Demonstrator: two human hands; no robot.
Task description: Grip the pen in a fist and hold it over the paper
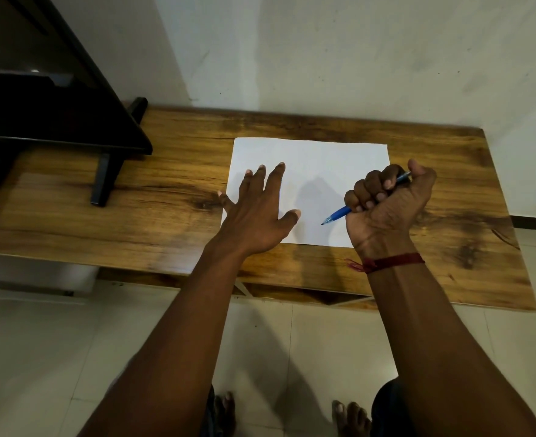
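The left hand (254,212) lies flat, fingers spread, on the white paper sheet (317,165); the right hand (389,200) clenches a blue plastic pen (339,214) above the wooden surface (165,197).

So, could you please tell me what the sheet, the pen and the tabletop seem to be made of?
The sheet looks like plain white matt paper: thin and flat. The pen, gripped in the right hand, seems glossy blue plastic with a clear tip section. The tabletop shows brown wood grain with knots and a slight sheen; solid wood or laminate, I cannot tell.
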